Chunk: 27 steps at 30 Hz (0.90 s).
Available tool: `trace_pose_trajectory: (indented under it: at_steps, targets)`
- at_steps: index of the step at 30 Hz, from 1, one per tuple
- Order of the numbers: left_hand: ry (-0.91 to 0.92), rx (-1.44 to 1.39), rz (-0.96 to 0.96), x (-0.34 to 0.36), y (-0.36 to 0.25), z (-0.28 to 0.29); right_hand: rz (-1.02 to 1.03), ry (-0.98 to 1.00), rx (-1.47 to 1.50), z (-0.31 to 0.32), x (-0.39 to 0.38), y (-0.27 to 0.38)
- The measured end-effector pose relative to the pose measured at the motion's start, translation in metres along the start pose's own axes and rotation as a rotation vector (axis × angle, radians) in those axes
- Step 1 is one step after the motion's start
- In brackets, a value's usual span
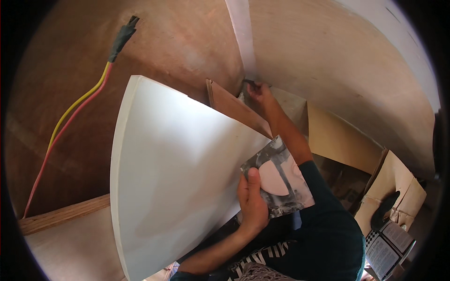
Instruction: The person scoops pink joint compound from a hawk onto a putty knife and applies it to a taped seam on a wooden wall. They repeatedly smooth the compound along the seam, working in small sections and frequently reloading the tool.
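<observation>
My left hand (254, 201) grips the edge of a flat square board (305, 199), with the thumb lying on top. The board is smeared dark grey and carries a pale, rounded patch of what looks like filler paste (274, 178). My right arm stretches far forward, and my right hand (260, 92) is closed around a small dark tool (251, 83) at the wall corner. Too little of that tool shows to tell its kind. A pale strip (241, 35) runs down the corner to where the right hand works.
A large white panel (173, 150) stands close on the left, beside a brown board edge (239, 105). Yellow and red wires (77, 100) with a black taped end hang on the left wall. A cardboard box (393, 187) and printed packaging (389, 248) lie at the lower right.
</observation>
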<state>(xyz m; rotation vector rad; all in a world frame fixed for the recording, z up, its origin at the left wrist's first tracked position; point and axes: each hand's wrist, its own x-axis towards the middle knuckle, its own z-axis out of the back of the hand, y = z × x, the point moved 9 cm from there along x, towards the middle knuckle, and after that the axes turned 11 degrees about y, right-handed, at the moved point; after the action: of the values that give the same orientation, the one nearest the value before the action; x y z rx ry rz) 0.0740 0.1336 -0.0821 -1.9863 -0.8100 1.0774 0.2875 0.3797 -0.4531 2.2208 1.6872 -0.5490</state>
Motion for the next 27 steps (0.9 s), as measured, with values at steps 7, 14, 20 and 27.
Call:
trace_pose_trajectory:
  at_steps: [7, 14, 20, 27]
  targets:
    - [0.042, -0.042, -0.040, 0.003, 0.001, -0.003, -0.010, -0.035, -0.090, -0.024, -0.025, 0.011]
    - [0.041, -0.017, -0.126, -0.003, -0.006, -0.001, 0.026, 0.021, -0.096, -0.086, -0.053, 0.028]
    - [0.113, -0.058, -0.196, 0.001, -0.008, -0.006, 0.077, 0.072, -0.177, -0.140, -0.083, 0.048]
    - [0.164, -0.117, -0.231, 0.004, -0.007, -0.009, 0.137, 0.057, -0.221, -0.190, -0.100, 0.067]
